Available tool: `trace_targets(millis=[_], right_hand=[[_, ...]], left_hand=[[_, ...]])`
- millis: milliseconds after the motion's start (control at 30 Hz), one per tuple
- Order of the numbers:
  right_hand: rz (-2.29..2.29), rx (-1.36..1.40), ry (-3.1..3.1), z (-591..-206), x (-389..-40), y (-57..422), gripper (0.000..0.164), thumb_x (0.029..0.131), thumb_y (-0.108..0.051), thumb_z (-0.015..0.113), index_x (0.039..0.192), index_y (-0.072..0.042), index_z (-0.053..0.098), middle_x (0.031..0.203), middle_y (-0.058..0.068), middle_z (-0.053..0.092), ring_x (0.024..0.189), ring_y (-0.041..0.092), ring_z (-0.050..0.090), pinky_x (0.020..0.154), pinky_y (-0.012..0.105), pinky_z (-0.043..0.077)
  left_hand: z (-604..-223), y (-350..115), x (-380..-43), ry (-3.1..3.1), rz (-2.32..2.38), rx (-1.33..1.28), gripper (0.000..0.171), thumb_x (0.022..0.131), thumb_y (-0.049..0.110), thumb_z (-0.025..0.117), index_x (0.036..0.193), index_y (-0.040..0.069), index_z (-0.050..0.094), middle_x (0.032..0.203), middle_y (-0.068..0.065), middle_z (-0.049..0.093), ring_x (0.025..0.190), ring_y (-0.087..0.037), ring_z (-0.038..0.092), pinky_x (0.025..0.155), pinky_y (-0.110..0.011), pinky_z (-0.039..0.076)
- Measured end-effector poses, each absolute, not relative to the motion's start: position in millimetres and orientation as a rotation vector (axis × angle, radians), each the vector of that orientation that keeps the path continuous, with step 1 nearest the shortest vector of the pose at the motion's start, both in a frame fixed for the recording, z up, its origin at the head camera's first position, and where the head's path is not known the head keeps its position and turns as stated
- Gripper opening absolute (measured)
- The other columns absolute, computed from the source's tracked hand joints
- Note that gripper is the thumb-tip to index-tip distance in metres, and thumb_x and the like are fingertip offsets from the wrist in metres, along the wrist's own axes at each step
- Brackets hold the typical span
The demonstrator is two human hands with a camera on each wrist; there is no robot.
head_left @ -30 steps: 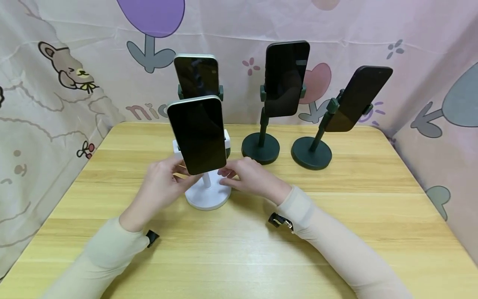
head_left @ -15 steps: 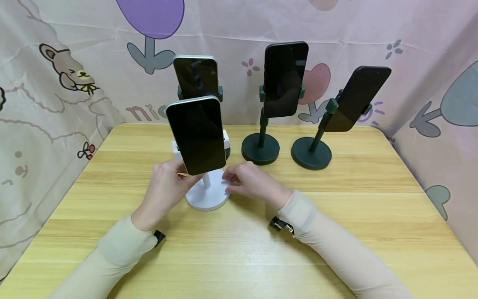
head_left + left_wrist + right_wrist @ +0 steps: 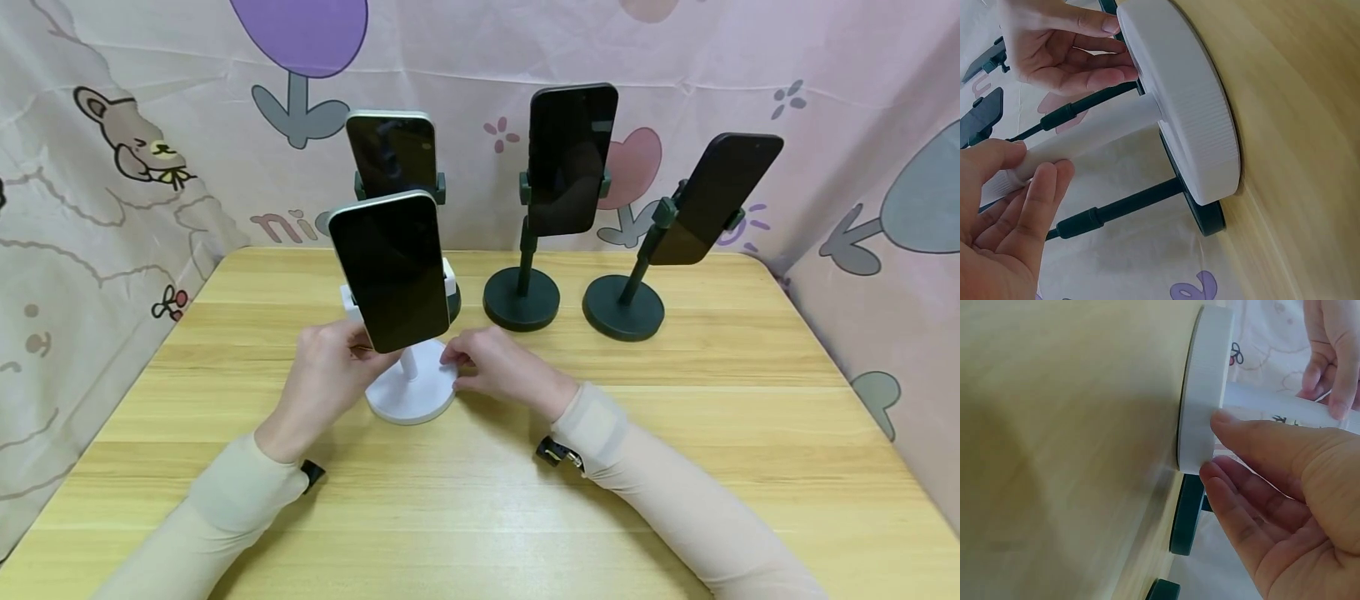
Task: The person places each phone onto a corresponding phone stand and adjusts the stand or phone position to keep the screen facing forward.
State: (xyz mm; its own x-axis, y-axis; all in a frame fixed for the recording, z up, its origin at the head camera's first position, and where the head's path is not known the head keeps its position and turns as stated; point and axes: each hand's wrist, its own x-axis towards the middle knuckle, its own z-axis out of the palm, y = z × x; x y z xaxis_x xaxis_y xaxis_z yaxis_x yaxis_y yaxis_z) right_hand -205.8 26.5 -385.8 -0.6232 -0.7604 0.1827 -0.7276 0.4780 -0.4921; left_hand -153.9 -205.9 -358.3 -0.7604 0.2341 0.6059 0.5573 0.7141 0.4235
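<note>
A white phone stand (image 3: 411, 392) stands on the table, a dark-screened phone (image 3: 390, 271) tilted in its clamp. My left hand (image 3: 326, 379) pinches the white stem (image 3: 1094, 131) between thumb and fingers, just under the phone; in the head view the phone hides its fingertips. My right hand (image 3: 510, 371) is at the right edge of the round white base (image 3: 1204, 394), with its thumb and curled fingertips holding the rim. The base sits flat on the table.
Behind stand dark green stands holding phones: a pale-edged phone (image 3: 393, 154) at left, a black phone (image 3: 572, 158) in the middle, and a tilted black phone (image 3: 716, 200) at right. The wooden table (image 3: 480, 517) ends at a patterned cloth (image 3: 465, 50).
My right hand has drawn back from near the stem to the base's right edge. The white stand has shifted slightly left. My left hand stays at the stem.
</note>
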Motion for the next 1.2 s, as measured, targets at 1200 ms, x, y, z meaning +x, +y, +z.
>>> trace_targets(millis=[1200], right_hand=[[-0.731,-1.388,2.647,-387.5,-202.3,-10.8,0.028,0.079,-0.022,0.079,0.102,-0.008,0.072,0.098,-0.002,0.064,0.084,0.007,0.06,0.075,0.006,0.045]], left_hand=[[-358.2,-247.1,-142.6,-2.432,-0.736,-0.561,0.019,0.076,0.016,0.081,0.09,0.016,0.068,0.069,0.009,0.063,0.066,-0.006,0.059,0.054,-0.027,0.052]])
